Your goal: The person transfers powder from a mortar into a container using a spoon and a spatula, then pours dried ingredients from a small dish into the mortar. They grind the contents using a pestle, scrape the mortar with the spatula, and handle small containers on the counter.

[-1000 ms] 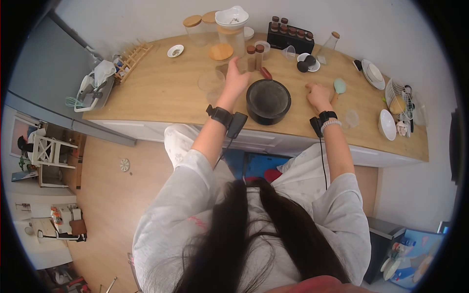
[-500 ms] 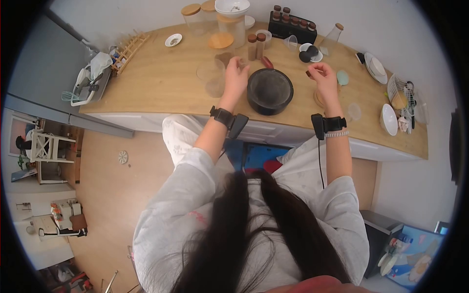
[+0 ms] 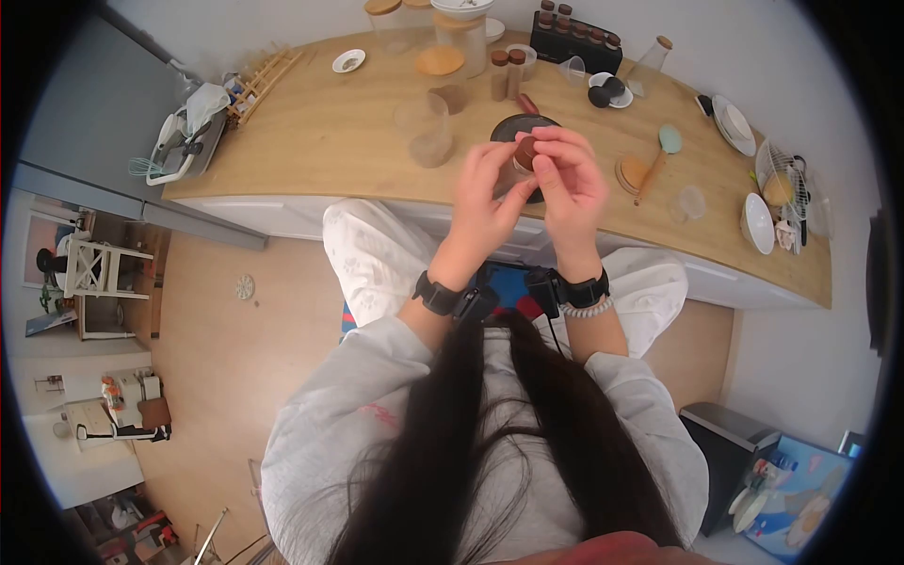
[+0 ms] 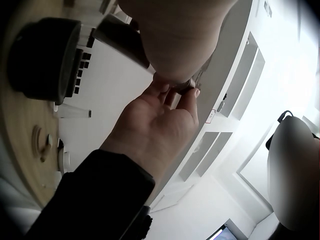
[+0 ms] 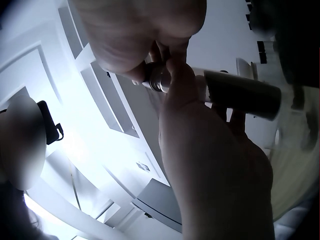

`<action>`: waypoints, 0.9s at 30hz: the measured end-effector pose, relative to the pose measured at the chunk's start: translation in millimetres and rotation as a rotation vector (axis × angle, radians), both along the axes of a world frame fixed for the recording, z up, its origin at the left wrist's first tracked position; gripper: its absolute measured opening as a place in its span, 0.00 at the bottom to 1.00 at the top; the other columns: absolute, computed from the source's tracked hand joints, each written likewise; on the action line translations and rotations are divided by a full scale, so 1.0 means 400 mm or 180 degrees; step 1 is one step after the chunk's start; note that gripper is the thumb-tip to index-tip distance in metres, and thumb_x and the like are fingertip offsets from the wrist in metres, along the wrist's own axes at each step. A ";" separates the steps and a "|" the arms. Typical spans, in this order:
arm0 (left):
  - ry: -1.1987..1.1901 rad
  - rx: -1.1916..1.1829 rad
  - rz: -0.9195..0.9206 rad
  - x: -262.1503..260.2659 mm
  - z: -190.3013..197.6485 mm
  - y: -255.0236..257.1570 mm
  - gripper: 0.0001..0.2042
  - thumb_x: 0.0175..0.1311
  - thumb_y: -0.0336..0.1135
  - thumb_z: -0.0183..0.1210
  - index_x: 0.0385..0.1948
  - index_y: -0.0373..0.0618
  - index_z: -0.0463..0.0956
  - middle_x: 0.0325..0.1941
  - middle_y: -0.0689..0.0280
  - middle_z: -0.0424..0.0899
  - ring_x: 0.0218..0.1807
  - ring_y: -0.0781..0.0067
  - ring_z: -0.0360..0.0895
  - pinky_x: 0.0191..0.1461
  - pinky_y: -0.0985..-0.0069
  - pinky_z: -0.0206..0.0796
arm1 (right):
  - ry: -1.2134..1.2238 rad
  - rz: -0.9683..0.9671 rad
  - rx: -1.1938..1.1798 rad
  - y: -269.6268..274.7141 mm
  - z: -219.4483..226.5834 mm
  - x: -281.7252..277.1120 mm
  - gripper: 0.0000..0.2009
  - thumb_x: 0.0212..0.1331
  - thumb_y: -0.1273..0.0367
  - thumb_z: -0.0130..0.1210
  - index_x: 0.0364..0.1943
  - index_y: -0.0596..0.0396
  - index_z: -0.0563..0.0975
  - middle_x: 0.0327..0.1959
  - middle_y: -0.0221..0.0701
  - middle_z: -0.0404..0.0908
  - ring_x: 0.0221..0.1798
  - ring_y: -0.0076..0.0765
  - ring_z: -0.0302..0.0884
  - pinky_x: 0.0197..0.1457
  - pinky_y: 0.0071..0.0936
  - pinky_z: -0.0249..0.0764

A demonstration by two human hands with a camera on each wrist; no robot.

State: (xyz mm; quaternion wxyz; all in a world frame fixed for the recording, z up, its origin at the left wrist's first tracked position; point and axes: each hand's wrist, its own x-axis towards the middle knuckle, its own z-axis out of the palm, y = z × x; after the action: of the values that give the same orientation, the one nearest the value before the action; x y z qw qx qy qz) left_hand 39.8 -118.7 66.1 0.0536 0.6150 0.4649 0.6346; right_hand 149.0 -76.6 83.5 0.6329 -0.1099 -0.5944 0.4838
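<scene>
Both hands meet over the black thick-walled bowl (image 3: 508, 124) at the counter's front, covering most of it. My left hand (image 3: 482, 202) holds a slim clear spice jar (image 5: 245, 95) with dark contents, lying tilted in the wrist views. At its neck, the fingertips of my right hand (image 3: 573, 193) pinch the brown cap (image 3: 525, 151). In the left wrist view the right hand (image 4: 155, 122) reaches to the jar's end, while the left hand (image 4: 182, 40) hides the middle of the jar.
Two brown-capped spice jars (image 3: 507, 77) stand behind the bowl, a clear container (image 3: 430, 146) to its left. A wooden disc (image 3: 633, 172) and a pale green spoon (image 3: 669, 139) lie to the right. Farther back are a black spice rack (image 3: 573, 42) and lidded canisters (image 3: 461, 52).
The right hand picked up the brown cap from the right of the counter and brought it to the jar. The left hand moved right with the jar, so both hands now meet over the bowl.
</scene>
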 end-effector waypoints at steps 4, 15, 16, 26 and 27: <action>-0.0014 -0.0207 -0.0079 0.005 0.006 -0.039 0.20 0.46 0.27 0.65 0.44 0.41 0.74 0.41 0.58 0.74 0.39 0.62 0.73 0.41 0.73 0.67 | -0.0046 0.0086 0.0149 -0.027 -0.019 0.025 0.06 0.58 0.79 0.51 0.39 0.62 0.74 0.48 0.37 0.70 0.51 0.36 0.74 0.54 0.28 0.72; 0.0904 0.0020 0.0490 0.011 0.010 -0.055 0.18 0.38 0.29 0.66 0.38 0.46 0.78 0.34 0.66 0.74 0.35 0.64 0.72 0.36 0.70 0.60 | -0.1071 -0.0321 0.0412 -0.025 -0.004 0.121 0.09 0.52 0.80 0.53 0.38 0.60 0.76 0.45 0.36 0.75 0.49 0.33 0.72 0.52 0.27 0.67; 0.0976 -0.0008 0.0514 0.012 0.007 -0.055 0.19 0.38 0.29 0.66 0.38 0.47 0.78 0.34 0.67 0.74 0.35 0.65 0.72 0.37 0.70 0.59 | -0.1154 -0.0408 0.0424 -0.028 -0.001 0.122 0.09 0.51 0.80 0.53 0.38 0.60 0.76 0.45 0.35 0.76 0.48 0.32 0.72 0.52 0.26 0.68; 0.1066 0.0012 0.0501 0.019 0.003 -0.057 0.19 0.37 0.28 0.65 0.37 0.47 0.78 0.34 0.68 0.74 0.36 0.65 0.72 0.38 0.70 0.59 | -0.1546 -0.0481 0.0601 -0.044 0.020 0.134 0.13 0.48 0.82 0.52 0.39 0.60 0.79 0.45 0.36 0.76 0.47 0.34 0.75 0.50 0.27 0.72; 0.0955 -0.0092 0.0390 0.017 0.005 -0.058 0.19 0.37 0.28 0.66 0.37 0.47 0.78 0.34 0.67 0.74 0.36 0.64 0.72 0.39 0.70 0.60 | -0.1546 -0.0482 0.0597 -0.047 0.020 0.134 0.13 0.48 0.82 0.52 0.39 0.60 0.79 0.45 0.36 0.76 0.47 0.34 0.75 0.50 0.27 0.72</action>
State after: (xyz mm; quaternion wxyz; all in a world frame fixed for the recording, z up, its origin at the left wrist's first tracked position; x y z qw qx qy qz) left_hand 46.5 -142.1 68.0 -0.0463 0.6726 0.5135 0.5309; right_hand 202.7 -95.3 91.5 0.5136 -0.2078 -0.7611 0.3373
